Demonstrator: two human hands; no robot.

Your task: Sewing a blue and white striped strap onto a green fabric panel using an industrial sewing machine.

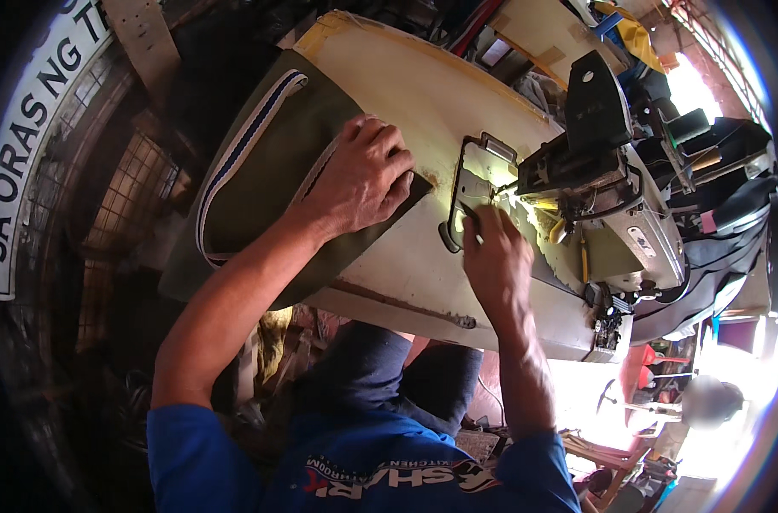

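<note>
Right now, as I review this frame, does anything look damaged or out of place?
Yes, the tabletop looks worn: a dark, rough strip runs along its near edge, right of the green cloth. Whether that's damage or a groove, I can't tell.

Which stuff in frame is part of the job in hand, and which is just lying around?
Likely in use:
- green cloth, under the left hand
- striped strap, on the cloth
- sewing machine, near the right hand
- table

Likely just about:
- yellow cloth, below the table
- dark cloth, beyond the machine
</note>
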